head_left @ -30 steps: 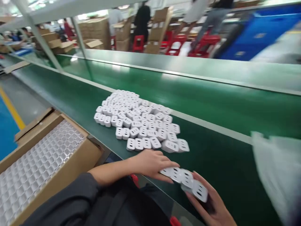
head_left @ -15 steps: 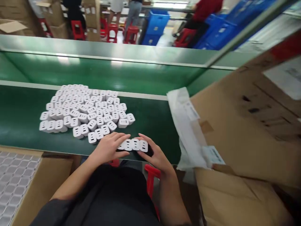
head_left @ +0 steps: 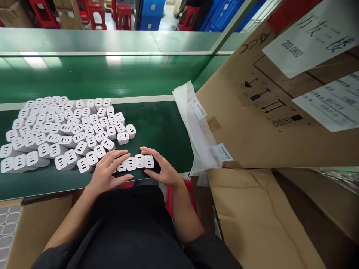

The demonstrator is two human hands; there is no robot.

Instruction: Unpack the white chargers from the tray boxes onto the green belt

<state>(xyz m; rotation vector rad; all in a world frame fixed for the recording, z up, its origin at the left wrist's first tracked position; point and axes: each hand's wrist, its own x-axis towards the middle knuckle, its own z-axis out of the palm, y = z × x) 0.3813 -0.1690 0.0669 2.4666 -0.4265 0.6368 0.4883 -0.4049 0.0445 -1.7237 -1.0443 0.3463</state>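
Note:
A short row of white USB chargers (head_left: 139,161) stands on the green work surface in front of me, slotted faces up. My left hand (head_left: 108,170) is closed around the left end of this row, fingers along the far side and thumb on the near side, hiding part of it. At the opposite end, my right hand (head_left: 164,169) grips the last chargers between its fingers and thumb. Left of the row, a large group of similar chargers (head_left: 66,140) stands packed close together, some turned at angles.
A large cardboard box (head_left: 238,123) stands on the right, with white plastic wrap (head_left: 193,130) at its edge. Below are an open carton flap (head_left: 246,209) and, at lower left, a grey tray (head_left: 7,231) of rounded cells. A green side wall (head_left: 112,76) runs behind the work surface.
The view has shifted to the right and tilted down, so everything appears further left. Both hands stay at the row's ends; the left hand's fingers and thumb sit slightly further left along it.

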